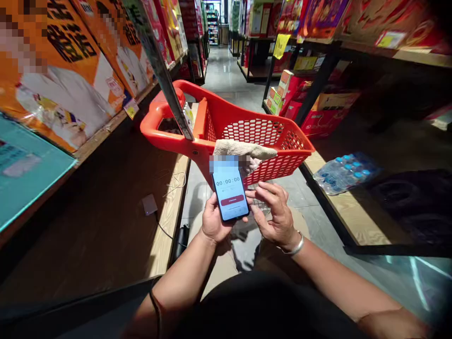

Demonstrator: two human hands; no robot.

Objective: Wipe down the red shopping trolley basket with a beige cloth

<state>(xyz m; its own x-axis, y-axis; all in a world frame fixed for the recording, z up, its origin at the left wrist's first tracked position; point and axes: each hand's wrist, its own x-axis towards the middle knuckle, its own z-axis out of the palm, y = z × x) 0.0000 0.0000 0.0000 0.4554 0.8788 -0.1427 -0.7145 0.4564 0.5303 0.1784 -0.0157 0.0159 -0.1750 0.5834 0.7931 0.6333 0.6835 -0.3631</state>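
Low in the middle of the head view, my left hand (217, 220) is wrapped round a smartphone (230, 190). The phone's lit screen faces me, with a row of zeros above a red button. My right hand (273, 209) is beside the phone's right edge, its fingers apart and bent, holding nothing; whether a fingertip touches the phone I cannot tell. Just beyond the phone stands a red shopping cart (296, 136) with a perforated basket. A crumpled pale cloth (243, 148) hangs over the cart's near side, partly behind the phone.
A metal post (165, 84) rises in front of the cart. Orange boxes (70, 70) fill the left shelf. On the right low shelf lies a shrink-wrapped pack of bottles (346, 173). A small white device (149, 205) with a black cable is at the left. A tiled aisle (222, 66) leads away.
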